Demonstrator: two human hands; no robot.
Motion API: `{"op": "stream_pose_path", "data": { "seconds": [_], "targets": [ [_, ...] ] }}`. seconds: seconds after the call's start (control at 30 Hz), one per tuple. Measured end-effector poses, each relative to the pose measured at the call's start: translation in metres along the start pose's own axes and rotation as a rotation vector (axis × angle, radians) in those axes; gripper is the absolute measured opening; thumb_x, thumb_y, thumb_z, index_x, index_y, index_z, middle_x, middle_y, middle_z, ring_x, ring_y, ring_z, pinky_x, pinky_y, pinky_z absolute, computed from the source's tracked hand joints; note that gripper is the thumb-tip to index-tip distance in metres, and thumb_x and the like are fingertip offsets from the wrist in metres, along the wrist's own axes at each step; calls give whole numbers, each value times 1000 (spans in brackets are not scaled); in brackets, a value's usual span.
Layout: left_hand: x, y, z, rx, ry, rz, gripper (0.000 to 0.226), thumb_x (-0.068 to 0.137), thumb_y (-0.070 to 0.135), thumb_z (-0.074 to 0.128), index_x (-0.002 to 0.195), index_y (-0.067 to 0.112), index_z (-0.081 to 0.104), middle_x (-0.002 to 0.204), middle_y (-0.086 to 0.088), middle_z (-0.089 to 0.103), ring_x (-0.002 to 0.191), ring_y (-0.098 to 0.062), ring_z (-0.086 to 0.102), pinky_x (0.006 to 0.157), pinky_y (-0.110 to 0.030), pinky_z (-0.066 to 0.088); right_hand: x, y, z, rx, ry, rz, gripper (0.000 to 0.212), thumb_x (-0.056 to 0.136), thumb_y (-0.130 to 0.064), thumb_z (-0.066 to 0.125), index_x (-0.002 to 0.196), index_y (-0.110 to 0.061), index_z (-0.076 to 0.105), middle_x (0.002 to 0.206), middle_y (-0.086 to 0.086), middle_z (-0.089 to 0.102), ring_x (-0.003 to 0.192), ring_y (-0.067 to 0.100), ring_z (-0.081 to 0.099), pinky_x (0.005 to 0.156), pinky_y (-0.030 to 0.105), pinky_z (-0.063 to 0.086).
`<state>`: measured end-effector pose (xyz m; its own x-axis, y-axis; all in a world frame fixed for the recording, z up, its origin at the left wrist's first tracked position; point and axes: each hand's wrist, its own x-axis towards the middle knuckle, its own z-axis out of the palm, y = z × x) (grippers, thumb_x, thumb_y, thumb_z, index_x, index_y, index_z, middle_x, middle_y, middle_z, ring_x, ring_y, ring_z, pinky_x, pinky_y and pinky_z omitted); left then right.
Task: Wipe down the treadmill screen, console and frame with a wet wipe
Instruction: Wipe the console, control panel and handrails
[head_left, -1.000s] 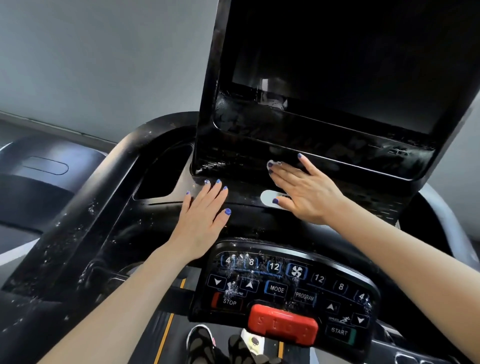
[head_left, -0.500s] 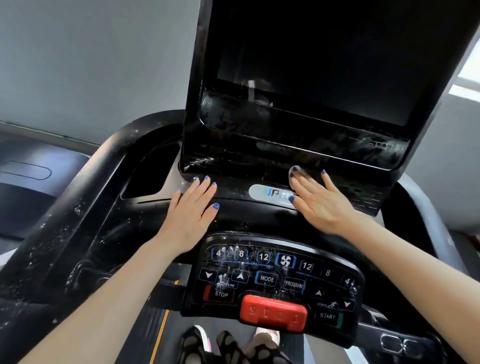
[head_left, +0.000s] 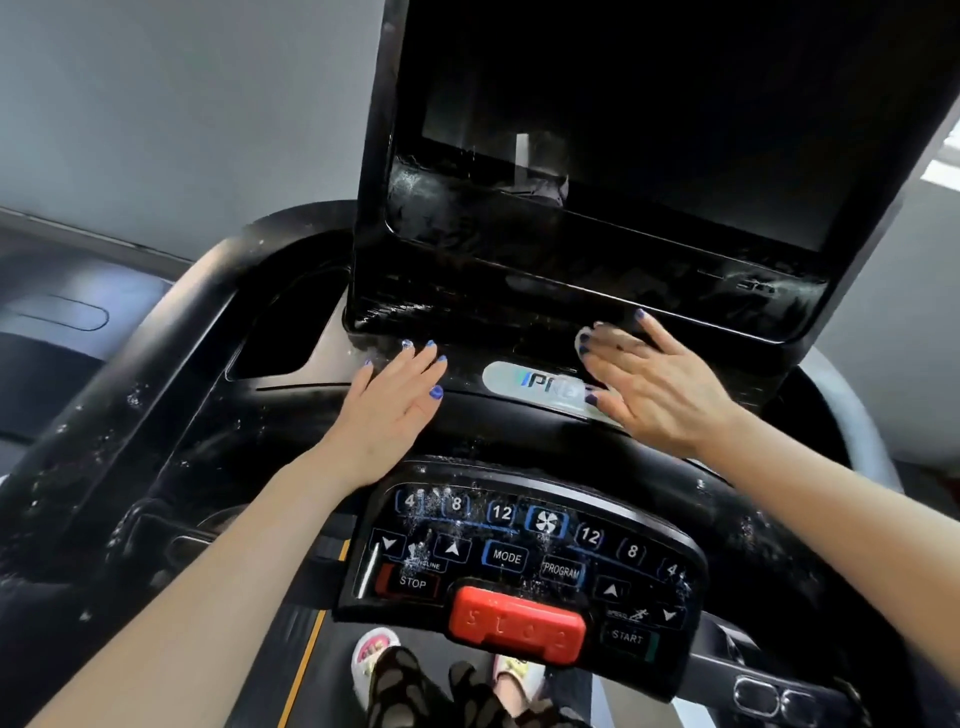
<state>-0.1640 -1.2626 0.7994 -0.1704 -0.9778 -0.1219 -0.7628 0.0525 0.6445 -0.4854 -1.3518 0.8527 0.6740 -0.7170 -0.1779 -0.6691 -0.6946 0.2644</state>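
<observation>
Here my left hand (head_left: 387, 415) lies flat, fingers straight, on the wet black console (head_left: 291, 415). Beside the logo plate (head_left: 540, 387), my right hand (head_left: 654, 389) presses the wet wipe (head_left: 584, 338) flat beneath the screen (head_left: 649, 130).

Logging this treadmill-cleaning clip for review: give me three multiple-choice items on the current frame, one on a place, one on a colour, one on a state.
1. Where does the left hand rest?
A. on the red stop block
B. on the black console ledge below the screen
C. on the START button

2. What colour is the large stop block?
A. red
B. green
C. yellow

3. How is the right hand set?
A. curled in a fist
B. flat, fingers straight, a white wet wipe under the fingertips
C. raised off the console

Answers: B, the palm lies flat on the ledge; A, it is plainly red; B, white shows under straight fingers.
</observation>
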Motion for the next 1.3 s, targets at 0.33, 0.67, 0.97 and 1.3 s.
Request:
{"op": "stream_pose_path", "data": {
  "seconds": [0.33,0.67,0.97,1.3],
  "targets": [
    [0,11,0,-23,18,-63,47,110,28,27,157,26,27,165,15,12,151,-1,-2,122,-34,-11,-30,20,9,422,-205,7,88,82,-77,-21,156,-33,-4,163,-16,-7,148,-6,-13,119,29,-19],
    [3,35,7,-66,40,-64,63,102,49,25,158,20,28,165,13,14,150,1,-6,122,-38,-10,5,-10,11,134,-12,29,79,95,-60,-4,160,-19,9,167,-6,3,153,8,-4,122,43,-16],
    [11,30,17,99,-53,-7,70,98,60,11,159,29,18,166,17,2,145,6,-12,122,-39,-11,-60,41,29,0,-67,31,72,104,-58,8,155,-12,28,159,2,34,148,10,18,123,46,-8],
    [7,36,14,157,-60,-13,61,103,52,18,160,29,15,167,16,-1,146,5,-13,122,-38,-9,3,10,14,-53,-37,-26,75,97,-60,3,159,-17,13,165,-3,8,153,10,2,124,46,-9]
  ]
}}
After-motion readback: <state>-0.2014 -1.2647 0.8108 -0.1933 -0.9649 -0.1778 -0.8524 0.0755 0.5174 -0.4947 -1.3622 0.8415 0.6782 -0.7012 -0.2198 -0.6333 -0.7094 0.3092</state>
